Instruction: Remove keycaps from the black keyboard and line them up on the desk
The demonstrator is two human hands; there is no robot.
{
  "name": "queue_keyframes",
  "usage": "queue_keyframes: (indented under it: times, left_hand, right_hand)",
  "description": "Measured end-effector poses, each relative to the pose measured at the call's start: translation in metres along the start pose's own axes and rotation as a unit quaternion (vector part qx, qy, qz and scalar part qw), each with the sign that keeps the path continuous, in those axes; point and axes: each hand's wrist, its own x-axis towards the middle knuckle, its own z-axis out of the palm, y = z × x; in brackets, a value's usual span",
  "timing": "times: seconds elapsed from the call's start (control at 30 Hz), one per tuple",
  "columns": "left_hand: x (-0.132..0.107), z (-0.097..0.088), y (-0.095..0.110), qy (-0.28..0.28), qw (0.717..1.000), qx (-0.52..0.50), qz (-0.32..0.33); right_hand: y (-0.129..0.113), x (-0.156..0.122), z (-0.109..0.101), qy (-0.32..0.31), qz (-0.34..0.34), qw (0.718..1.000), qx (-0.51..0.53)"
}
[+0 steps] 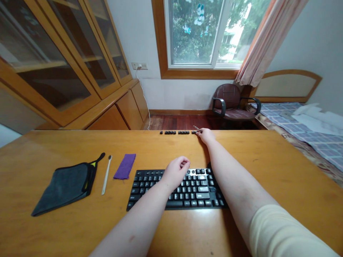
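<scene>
A black keyboard (202, 189) lies on the wooden table in front of me. Over its top row is my left hand (177, 170), fingers curled in towards the thumb; whatever is in them, if anything, is hidden. Just right of that hand, bare switch stems show in the top row. My right hand (205, 135) reaches to the table's far edge, its fingers closed around a thin metal tool (197, 127) that points up and left. Black keycaps (183, 132) stand in a line of small groups along that edge, the rightmost group at my right fingertips.
Left of the keyboard lie a purple cloth (125, 166), a white toothbrush-like brush (106, 175) and a dark grey cloth (65, 185) with black edging. Beyond the table (160, 150) stand a brown armchair (232, 101), a bed (308, 117) and a glass-door cabinet (88, 53).
</scene>
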Motion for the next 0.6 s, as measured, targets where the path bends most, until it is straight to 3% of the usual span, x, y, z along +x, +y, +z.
queue_keyframes:
  times: [0.37,0.6]
  left_hand:
    - [0.0011,0.0003,-0.0010,-0.002,1.000,0.010,-0.001]
    - [0.0007,0.0001,-0.0016,-0.003,1.000,0.021,0.005]
  right_hand:
    - [0.0008,0.0013,0.0019,0.009,0.007,1.000,0.022]
    - [-0.0032,-0.0045,-0.0054,0.056,0.008,0.996,0.062]
